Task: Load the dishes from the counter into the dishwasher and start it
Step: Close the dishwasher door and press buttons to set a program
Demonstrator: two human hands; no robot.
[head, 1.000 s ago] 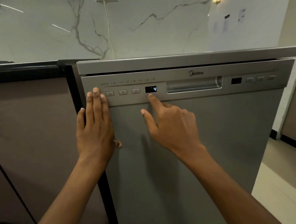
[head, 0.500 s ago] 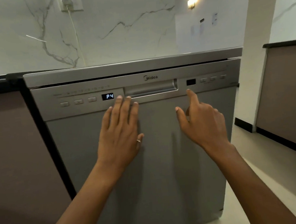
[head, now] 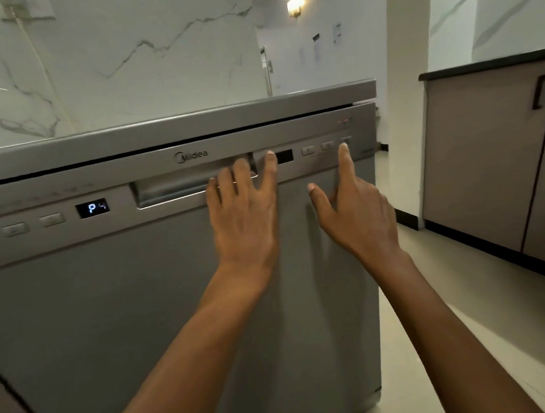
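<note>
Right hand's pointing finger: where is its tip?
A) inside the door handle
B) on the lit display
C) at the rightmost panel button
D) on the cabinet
C: the right hand has its index fingertip at the rightmost button on the dishwasher panel.

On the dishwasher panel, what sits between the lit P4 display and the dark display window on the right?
In the head view, the recessed silver door handle, with fingers of the left hand laid over its right end.
</note>
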